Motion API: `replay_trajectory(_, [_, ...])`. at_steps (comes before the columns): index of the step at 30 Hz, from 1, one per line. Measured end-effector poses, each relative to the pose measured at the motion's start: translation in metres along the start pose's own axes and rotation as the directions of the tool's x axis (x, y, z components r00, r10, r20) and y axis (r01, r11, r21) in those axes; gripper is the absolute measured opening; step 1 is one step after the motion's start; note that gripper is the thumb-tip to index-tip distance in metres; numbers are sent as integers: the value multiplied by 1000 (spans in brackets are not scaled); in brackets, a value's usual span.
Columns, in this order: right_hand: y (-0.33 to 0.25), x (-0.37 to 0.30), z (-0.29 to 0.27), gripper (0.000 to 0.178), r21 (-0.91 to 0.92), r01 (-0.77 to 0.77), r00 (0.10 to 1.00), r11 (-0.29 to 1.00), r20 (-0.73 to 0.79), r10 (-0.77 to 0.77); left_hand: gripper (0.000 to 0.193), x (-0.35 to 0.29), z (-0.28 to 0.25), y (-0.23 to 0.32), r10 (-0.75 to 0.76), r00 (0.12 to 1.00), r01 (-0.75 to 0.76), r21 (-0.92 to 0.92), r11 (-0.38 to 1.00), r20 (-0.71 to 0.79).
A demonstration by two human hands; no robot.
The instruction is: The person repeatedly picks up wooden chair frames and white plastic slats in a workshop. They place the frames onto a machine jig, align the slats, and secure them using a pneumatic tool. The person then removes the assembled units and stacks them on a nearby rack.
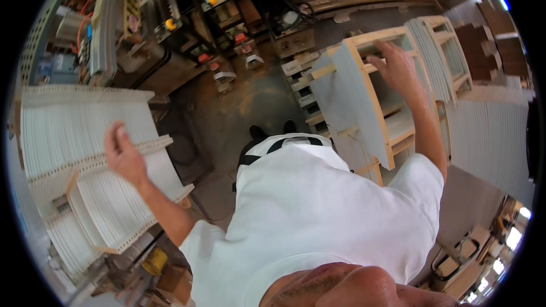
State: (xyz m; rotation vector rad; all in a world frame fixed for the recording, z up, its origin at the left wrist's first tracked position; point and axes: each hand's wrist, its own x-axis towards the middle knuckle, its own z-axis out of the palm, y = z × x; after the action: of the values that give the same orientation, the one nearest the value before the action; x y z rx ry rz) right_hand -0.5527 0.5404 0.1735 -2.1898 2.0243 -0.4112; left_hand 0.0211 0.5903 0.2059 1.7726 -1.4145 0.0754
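Bare floor (259, 102) lay open between the stacks on the left and right, a strip with the person's shoes (274, 129) at its near end. The left side of this lane was edged by rows of white panels (85, 128), their ends jutting inward; the right side by a wooden frame (365, 94) with pale sheets (333, 88) stacked against it, and a slatted pallet (298, 82) just beyond. The frame stood within the right arm's reach. The right hand (395, 68) was wide, thumb and fingers apart, over the frame's far end; whether it touched the wood I cannot tell. The left hand (122, 150) appeared over the white panels, fingers loosely bent, with nothing visible in it; contact was unclear.

At the far end, machinery with red-topped blocks (216, 67) and yellow knobs (170, 24) closed off the floor. A thin cable (219, 175) curved across the floor at the near left. Farther right stood another wooden frame (455, 59) and more stacked panels (489, 142); a yellow container (154, 261) sat at the near left.
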Motion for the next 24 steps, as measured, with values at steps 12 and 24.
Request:
replay_trajectory(12, [-10,-154,60,36,97,-475,879,874,5,477,36,114,280,-43,-244,764,628,-602,493,597])
replay_trajectory(24, [-56,-78,5,28,268,-521,710,810,-391,586,49,298,458,-105,-31,546,835,-547,-55,837])
